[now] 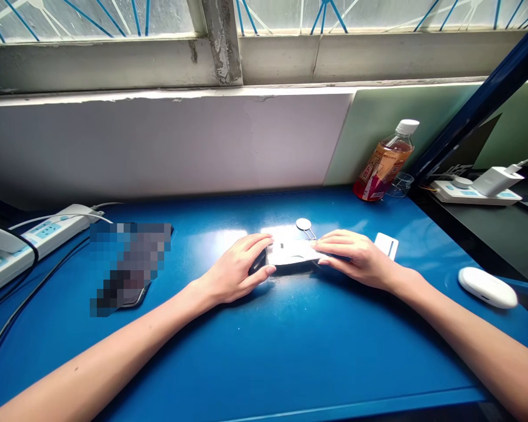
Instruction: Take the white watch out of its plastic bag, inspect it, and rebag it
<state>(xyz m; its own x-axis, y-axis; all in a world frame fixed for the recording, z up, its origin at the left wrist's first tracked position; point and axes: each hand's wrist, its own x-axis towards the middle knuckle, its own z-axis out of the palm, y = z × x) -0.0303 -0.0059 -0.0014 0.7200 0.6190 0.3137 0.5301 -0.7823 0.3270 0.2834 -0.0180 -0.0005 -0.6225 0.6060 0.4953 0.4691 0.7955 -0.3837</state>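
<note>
A small flat white object point(293, 252), box-like with a dark mark on its top, sits on the blue table between my hands; its exact kind is unclear. My left hand point(242, 266) grips its left end, fingers on top and thumb at the near side. Under that palm shows part of a black item point(258, 262), mostly hidden. At the right end, my right hand point(356, 255) holds the object between fingers and thumb. Just behind it lies a round white tag point(303, 224) on a short chain. Beyond my right hand, a white card-like piece point(386, 245) is partly covered.
A phone point(143, 264), partly pixelated, lies left beside a power strip point(48, 231) with cables. A drink bottle point(385, 161) and a clear cup point(400, 184) stand back right. A white oval case point(487, 288) rests near the right edge. Another power strip point(475, 192) is beyond.
</note>
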